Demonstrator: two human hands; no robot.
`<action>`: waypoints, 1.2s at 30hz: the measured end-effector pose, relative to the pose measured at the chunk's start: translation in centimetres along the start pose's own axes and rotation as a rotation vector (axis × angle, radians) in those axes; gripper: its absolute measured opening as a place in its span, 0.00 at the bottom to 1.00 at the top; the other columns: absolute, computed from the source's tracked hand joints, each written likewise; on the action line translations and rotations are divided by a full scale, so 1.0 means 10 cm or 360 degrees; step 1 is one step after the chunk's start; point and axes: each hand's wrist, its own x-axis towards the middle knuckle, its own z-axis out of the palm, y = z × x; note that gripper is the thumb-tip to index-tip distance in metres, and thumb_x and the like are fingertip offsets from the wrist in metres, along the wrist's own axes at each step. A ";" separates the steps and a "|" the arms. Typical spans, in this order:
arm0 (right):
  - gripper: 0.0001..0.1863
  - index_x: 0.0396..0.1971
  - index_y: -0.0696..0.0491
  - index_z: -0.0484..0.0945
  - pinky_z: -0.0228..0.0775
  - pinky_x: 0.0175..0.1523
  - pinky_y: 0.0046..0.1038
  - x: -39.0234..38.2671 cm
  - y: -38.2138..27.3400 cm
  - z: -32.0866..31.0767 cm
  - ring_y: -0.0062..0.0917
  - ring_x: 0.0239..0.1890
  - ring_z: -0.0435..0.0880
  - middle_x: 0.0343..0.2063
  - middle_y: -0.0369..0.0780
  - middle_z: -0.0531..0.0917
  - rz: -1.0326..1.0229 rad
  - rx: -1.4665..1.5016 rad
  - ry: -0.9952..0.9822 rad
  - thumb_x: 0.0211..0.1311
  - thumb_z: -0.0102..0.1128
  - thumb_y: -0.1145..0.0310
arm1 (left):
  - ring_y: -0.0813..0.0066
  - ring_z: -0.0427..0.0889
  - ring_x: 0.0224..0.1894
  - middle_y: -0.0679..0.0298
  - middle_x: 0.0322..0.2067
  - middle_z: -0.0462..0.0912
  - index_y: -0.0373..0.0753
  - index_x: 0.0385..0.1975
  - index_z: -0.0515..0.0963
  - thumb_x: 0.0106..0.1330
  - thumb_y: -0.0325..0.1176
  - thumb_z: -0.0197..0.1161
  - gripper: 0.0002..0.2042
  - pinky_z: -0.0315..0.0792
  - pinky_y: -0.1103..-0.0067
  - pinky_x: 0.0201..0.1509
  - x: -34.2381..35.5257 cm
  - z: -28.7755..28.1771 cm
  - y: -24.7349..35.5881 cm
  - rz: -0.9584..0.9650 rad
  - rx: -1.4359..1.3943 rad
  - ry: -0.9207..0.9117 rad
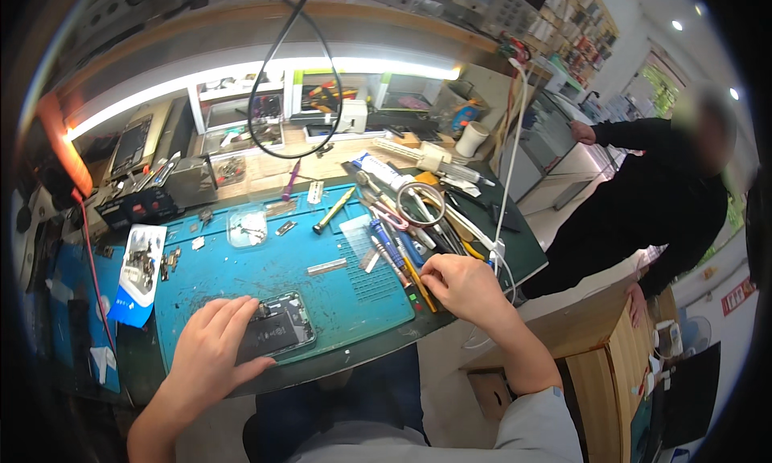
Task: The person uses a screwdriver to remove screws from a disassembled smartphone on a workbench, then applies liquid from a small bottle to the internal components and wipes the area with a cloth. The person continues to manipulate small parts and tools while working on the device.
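Two hands worked at one blue mat [322, 278]. The left hand [211, 342], at seven o'clock of the frame, lay flat and open-fingered on an opened phone [277, 328], pinning it at the mat's near edge; the phone's back was off, its dark battery and inner parts exposed. The right hand [466, 286], at five o'clock, was curled, its fingertips closed on a tool among the row of screwdrivers [394, 250]; which tool, the view did not show. At twelve o'clock of the phone: a clear dish [246, 226] of small parts and a metal strip [326, 266]. At ten o'clock: a white-and-blue card [141, 274] carrying loose parts. At one o'clock: tweezers [334, 209], a loupe ring [420, 203] and a white cable [511, 165]. At three o'clock of the frame, well apart, stood a person in black [659, 205], hands off the bench. Judged state of work: disassembly well begun, cover removed and some parts already set aside; the phone's internals remained in place, and reassembly had not yet started.
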 end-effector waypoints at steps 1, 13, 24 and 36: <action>0.08 0.39 0.53 0.87 0.81 0.42 0.37 -0.04 0.01 -0.02 0.36 0.35 0.91 0.32 0.40 0.90 0.0024 0.0032 -0.0033 0.71 0.71 0.64 | 0.49 0.82 0.61 0.52 0.60 0.84 0.30 0.65 0.76 0.50 0.42 0.86 0.42 0.76 0.59 0.67 -0.02 0.03 0.00 0.0003 0.0029 0.0029; 0.08 0.39 0.50 0.89 0.83 0.43 0.39 -0.15 0.23 -0.17 0.38 0.38 0.92 0.36 0.39 0.91 0.0347 -0.0113 0.0315 0.69 0.71 0.61 | 0.47 0.81 0.66 0.49 0.63 0.84 0.31 0.66 0.76 0.49 0.47 0.86 0.45 0.71 0.52 0.74 -0.19 0.28 -0.05 -0.0013 0.0100 0.0317; 0.12 0.42 0.50 0.92 0.81 0.42 0.36 0.36 0.10 -0.04 0.36 0.36 0.91 0.35 0.40 0.91 0.0077 -0.0010 0.0255 0.68 0.72 0.58 | 0.49 0.81 0.65 0.51 0.61 0.84 0.29 0.68 0.75 0.59 0.64 0.75 0.47 0.65 0.46 0.79 -0.28 0.37 -0.07 -0.0030 0.0217 0.0558; 0.09 0.46 0.51 0.87 0.81 0.43 0.34 0.42 -0.11 0.18 0.33 0.35 0.90 0.39 0.40 0.90 -0.0073 0.0187 0.0347 0.71 0.71 0.66 | 0.49 0.80 0.66 0.49 0.59 0.84 0.29 0.70 0.73 0.64 0.61 0.74 0.45 0.62 0.48 0.81 -0.28 0.35 -0.08 -0.0148 0.0112 0.0541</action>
